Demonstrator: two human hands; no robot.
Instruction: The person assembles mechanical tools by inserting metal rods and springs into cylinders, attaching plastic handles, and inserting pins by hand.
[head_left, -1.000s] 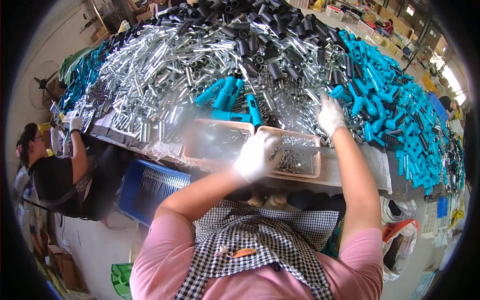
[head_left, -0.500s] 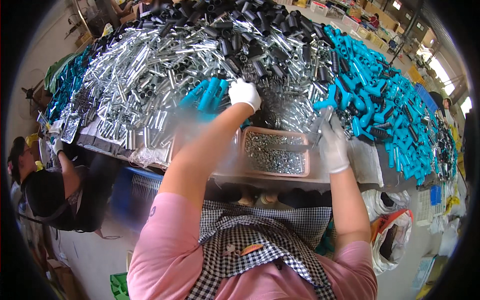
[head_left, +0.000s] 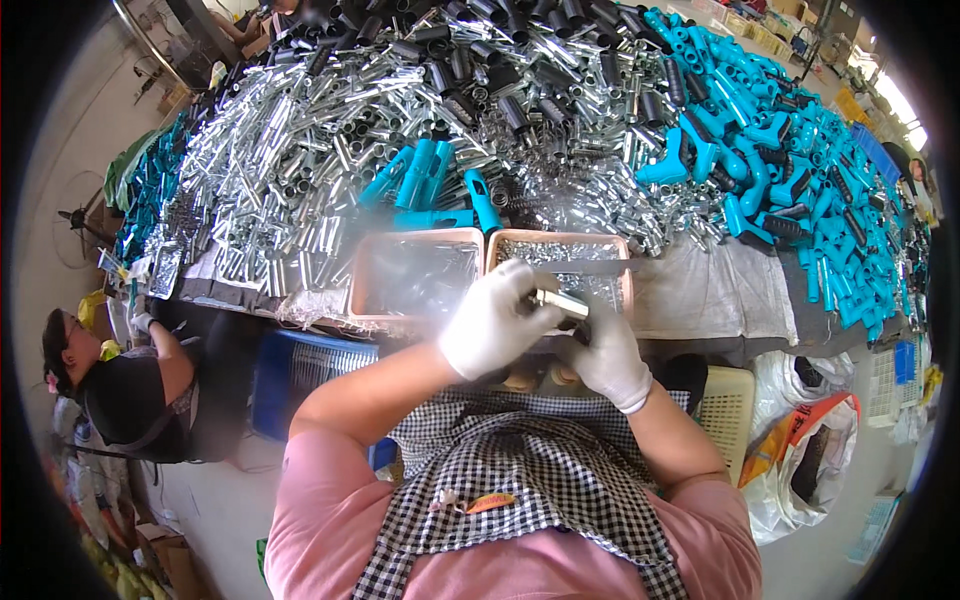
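Observation:
A short shiny metal tube [head_left: 562,303] is between my two gloved hands, in front of the trays. My left hand [head_left: 500,322] pinches it between thumb and fingers. My right hand [head_left: 612,362] curls its fingers round the tube's right end, and a dark patch there is too shaded to make out. Just beyond the hands stands a pink tray of small metal parts [head_left: 618,250], with a flat metal bar [head_left: 590,267] across it. A second pink tray [head_left: 360,285] with clear, shiny contents sits to its left. Teal tubes [head_left: 420,180] lie behind the trays.
Silver tubes [head_left: 290,140] are heaped across the table, with black sleeves [head_left: 440,45] at the back and teal handles [head_left: 770,190] on the right. A person [head_left: 120,380] works at the far left. A cream crate [head_left: 725,415] and white sacks [head_left: 805,450] stand at right.
My left hand has come back from the teal tubes to in front of the trays. My right hand has moved left and nearer to me, and both hands now meet at the metal tube.

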